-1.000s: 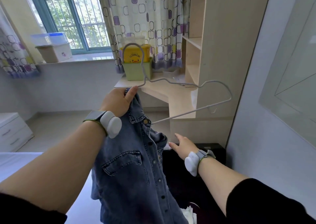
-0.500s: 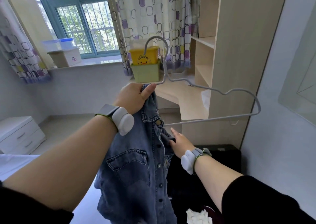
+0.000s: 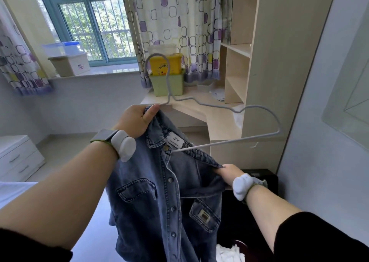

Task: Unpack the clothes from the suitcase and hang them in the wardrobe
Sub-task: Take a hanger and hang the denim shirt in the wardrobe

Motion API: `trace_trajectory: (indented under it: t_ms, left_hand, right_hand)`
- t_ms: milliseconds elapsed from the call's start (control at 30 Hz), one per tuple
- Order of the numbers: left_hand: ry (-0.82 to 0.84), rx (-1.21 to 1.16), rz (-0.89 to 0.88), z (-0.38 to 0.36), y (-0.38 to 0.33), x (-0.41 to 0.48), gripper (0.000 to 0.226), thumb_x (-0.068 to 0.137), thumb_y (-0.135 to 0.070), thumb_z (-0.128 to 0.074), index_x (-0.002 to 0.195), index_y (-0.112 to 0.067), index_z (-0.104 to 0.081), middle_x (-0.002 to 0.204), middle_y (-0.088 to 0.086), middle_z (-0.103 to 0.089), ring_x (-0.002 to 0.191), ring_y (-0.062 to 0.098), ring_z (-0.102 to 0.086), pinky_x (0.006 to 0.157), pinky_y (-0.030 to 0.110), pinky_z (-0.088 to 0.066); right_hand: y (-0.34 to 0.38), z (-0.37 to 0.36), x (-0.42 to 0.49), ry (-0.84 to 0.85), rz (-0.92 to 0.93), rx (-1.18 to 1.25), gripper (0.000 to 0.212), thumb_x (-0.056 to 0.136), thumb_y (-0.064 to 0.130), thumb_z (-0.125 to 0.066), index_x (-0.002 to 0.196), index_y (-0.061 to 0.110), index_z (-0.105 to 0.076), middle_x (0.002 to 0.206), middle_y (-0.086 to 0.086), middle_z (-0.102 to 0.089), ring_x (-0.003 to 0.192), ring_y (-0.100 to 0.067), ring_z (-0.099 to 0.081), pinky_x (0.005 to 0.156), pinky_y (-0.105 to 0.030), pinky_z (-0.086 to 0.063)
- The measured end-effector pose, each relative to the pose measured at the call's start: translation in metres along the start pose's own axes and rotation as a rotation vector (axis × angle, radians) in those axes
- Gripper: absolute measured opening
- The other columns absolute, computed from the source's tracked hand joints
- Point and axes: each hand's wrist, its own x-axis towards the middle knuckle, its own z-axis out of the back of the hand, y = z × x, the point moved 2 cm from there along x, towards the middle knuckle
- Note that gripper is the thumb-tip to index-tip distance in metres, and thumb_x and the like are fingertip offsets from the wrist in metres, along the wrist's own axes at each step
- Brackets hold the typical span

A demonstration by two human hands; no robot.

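One denim shirt [image 3: 159, 197], one hanger [image 3: 257, 109], two hands gripping

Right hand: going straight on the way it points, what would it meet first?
The denim shirt, whose front edge the right hand grips; past that fold, likely the hanger, its lower bar, though depth is unclear.

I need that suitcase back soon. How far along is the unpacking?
Done: the denim jacket is out of the suitcase. In hand: the left hand grips collar and hanger; the right hand pulls the front open, the hanger's far arm bare. Left: seat that shoulder, hang it; white clothing lies below in the suitcase.
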Motion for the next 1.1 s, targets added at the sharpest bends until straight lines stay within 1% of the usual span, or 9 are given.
trace_trajectory:
  t_ms: [67, 167, 233, 333, 433, 633, 767, 933, 1100]
  left_hand:
    - [0.013, -0.007, 0.015, -0.005, 0.013, -0.004, 0.053, 0.099, -0.038, -0.039, 0.08, 0.006, -0.062, 0.079, 0.022, -0.06, 0.073, 0.028, -0.049, 0.066, 0.03, -0.03]
    - [0.02, -0.024, 0.057, -0.014, 0.03, -0.006, 0.048, 0.098, -0.039, -0.038, 0.077, -0.003, -0.061, 0.079, 0.017, -0.06, 0.075, 0.03, -0.051, 0.068, 0.032, -0.034]
    - [0.031, -0.011, 0.073, -0.017, 0.037, -0.008, 0.044, 0.098, -0.039, -0.038, 0.074, -0.008, -0.057, 0.078, 0.014, -0.059, 0.075, 0.029, -0.05, 0.068, 0.032, -0.034]
    - [0.034, -0.011, 0.061, -0.02, 0.04, -0.009, 0.042, 0.099, -0.038, -0.038, 0.065, -0.017, -0.05, 0.074, 0.011, -0.054, 0.073, 0.028, -0.048, 0.067, 0.032, -0.032]
    - [0.041, -0.014, 0.063, -0.024, 0.046, -0.008, 0.043, 0.098, -0.039, -0.038, 0.068, -0.014, -0.053, 0.075, 0.012, -0.056, 0.073, 0.029, -0.05, 0.067, 0.033, -0.034]
    - [0.088, 0.103, 0.059, -0.033, 0.052, -0.009, 0.047, 0.094, -0.05, -0.038, 0.072, -0.011, -0.054, 0.071, 0.01, -0.057, 0.07, 0.03, -0.053, 0.065, 0.033, -0.038]
    - [0.059, 0.165, 0.034, -0.037, 0.044, -0.01, 0.048, 0.093, -0.051, -0.042, 0.072, -0.01, -0.054, 0.069, 0.011, -0.058, 0.068, 0.03, -0.054, 0.061, 0.033, -0.04]
    - [0.048, 0.192, 0.014, -0.039, 0.036, -0.008, 0.044, 0.092, -0.052, -0.042, 0.073, -0.014, -0.052, 0.071, 0.009, -0.058, 0.067, 0.028, -0.052, 0.061, 0.032, -0.04]
    - [0.015, 0.239, -0.011, -0.037, 0.028, 0.001, 0.049, 0.092, -0.054, -0.041, 0.081, -0.009, -0.055, 0.08, 0.016, -0.063, 0.068, 0.027, -0.049, 0.062, 0.031, -0.037]
  right_hand:
    - [-0.002, 0.013, -0.002, 0.017, -0.042, 0.153, 0.028, 0.078, 0.032, -0.069, 0.088, 0.006, -0.068, 0.093, -0.014, -0.07, 0.089, -0.032, -0.067, 0.081, -0.042, -0.056]
    - [-0.002, 0.03, -0.01, 0.024, -0.012, 0.242, 0.041, 0.072, 0.036, -0.076, 0.094, 0.002, -0.071, 0.099, -0.017, -0.072, 0.098, -0.036, -0.066, 0.095, -0.052, -0.049]
    - [0.001, 0.034, -0.015, 0.076, -0.016, 0.425, 0.041, 0.08, 0.021, -0.072, 0.11, -0.006, -0.064, 0.108, -0.025, -0.067, 0.102, -0.042, -0.063, 0.096, -0.055, -0.047]
    - [0.01, 0.047, -0.02, 0.091, 0.014, 0.548, 0.019, 0.091, 0.004, -0.053, 0.104, -0.006, -0.064, 0.093, -0.021, -0.071, 0.083, -0.034, -0.068, 0.08, -0.042, -0.057]
    - [0.017, 0.063, -0.021, 0.061, 0.056, 0.564, 0.021, 0.091, -0.006, -0.046, 0.09, 0.0, -0.065, 0.075, -0.013, -0.072, 0.069, -0.027, -0.067, 0.064, -0.032, -0.058]
    - [0.028, 0.094, -0.021, -0.087, 0.129, 0.431, 0.024, 0.083, -0.015, -0.051, 0.092, 0.001, -0.068, 0.072, -0.007, -0.072, 0.075, -0.025, -0.065, 0.064, -0.026, -0.055]
    - [0.041, 0.111, -0.028, -0.265, 0.199, -0.017, 0.02, 0.081, -0.004, -0.064, 0.08, 0.015, -0.068, 0.076, -0.002, -0.067, 0.078, -0.023, -0.061, 0.074, -0.031, -0.05]
    - [0.056, 0.127, -0.04, -0.409, 0.287, -0.508, 0.015, 0.087, 0.007, -0.056, 0.097, 0.005, -0.068, 0.093, -0.013, -0.068, 0.086, -0.03, -0.061, 0.068, -0.032, -0.047]
    - [0.062, 0.131, -0.045, -0.469, 0.244, -0.576, 0.02, 0.091, 0.007, -0.048, 0.096, 0.001, -0.066, 0.093, -0.019, -0.066, 0.076, -0.03, -0.053, 0.049, -0.023, -0.031]
